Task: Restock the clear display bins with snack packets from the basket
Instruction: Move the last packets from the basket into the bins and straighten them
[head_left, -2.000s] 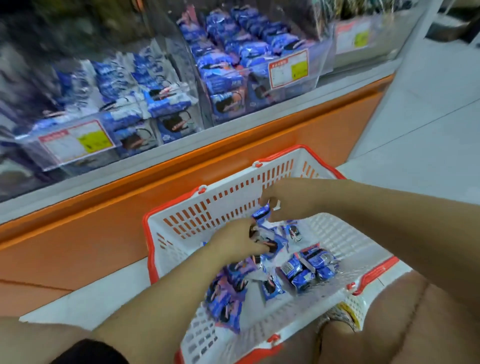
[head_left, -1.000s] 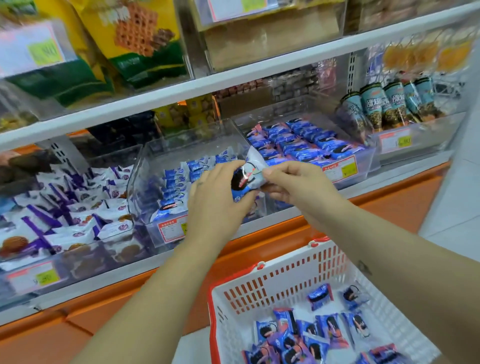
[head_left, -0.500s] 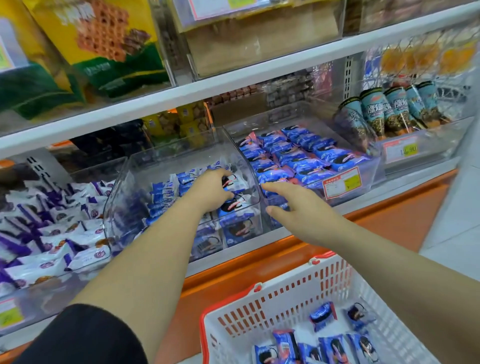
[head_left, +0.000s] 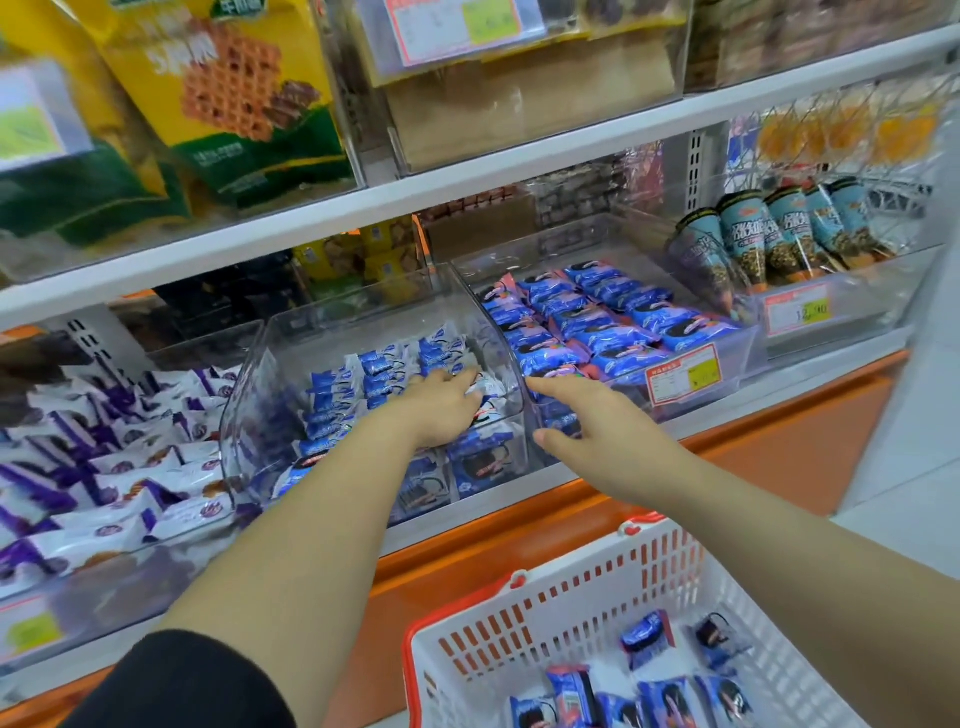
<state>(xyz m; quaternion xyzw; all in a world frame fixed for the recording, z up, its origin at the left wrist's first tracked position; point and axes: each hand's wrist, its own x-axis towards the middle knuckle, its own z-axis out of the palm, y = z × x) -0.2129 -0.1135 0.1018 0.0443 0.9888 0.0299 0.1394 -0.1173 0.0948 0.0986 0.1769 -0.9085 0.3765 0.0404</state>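
Observation:
My left hand (head_left: 441, 405) reaches into the middle clear bin (head_left: 249, 415). Its fingers lie flat on the blue-and-white snack packets (head_left: 332, 395) there, touching a white-ended packet (head_left: 491, 389) at the bin's right side. My right hand (head_left: 597, 421) hovers with spread fingers at the bin's front right corner and holds nothing. Its index finger points at the wall between this bin and the right clear bin (head_left: 737, 358), which is full of blue packets. The white basket with a red rim (head_left: 545, 613) stands below at the lower right, with several blue packets (head_left: 647, 634) inside.
A left bin holds purple-and-white packets (head_left: 104, 488). Cone snacks (head_left: 779, 239) stand in the far right bin. A white shelf board (head_left: 467, 182) runs overhead with yellow-green bags (head_left: 223, 104) on it. An orange base (head_left: 779, 457) runs beneath the bins.
Two seconds ago both hands picked packets from the basket, then lifted one to the shelf. My left hand has gone deeper into the middle bin and flattened; my right hand has edged toward the bin's corner.

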